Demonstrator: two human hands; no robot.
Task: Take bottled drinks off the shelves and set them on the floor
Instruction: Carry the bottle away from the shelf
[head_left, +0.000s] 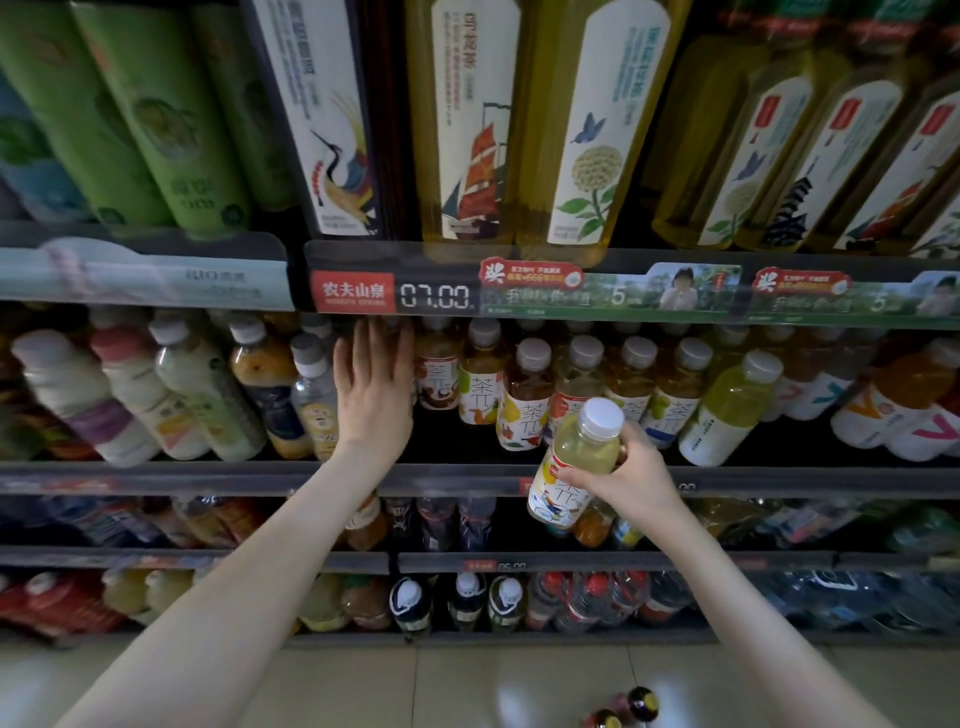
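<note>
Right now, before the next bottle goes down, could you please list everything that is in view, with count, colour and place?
tall bottles: three, green, top shelf, left
tall tea bottles: several, amber with white picture labels, top shelf, centre and right
price display: one, white digits 07.00 on black, top shelf edge, beside a red tag
small bottles: many, mixed colours with pale caps, second shelf
lower bottles: many, mixed colours, below the second shelf
floor bottles: two, dark, on the tiled floor, bottom edge
held bottle: one, pale yellow with white cap, in front of the second shelf
left hand: one, fingers straight, reaching among the small bottles
right hand: one, grips the held bottle
</note>
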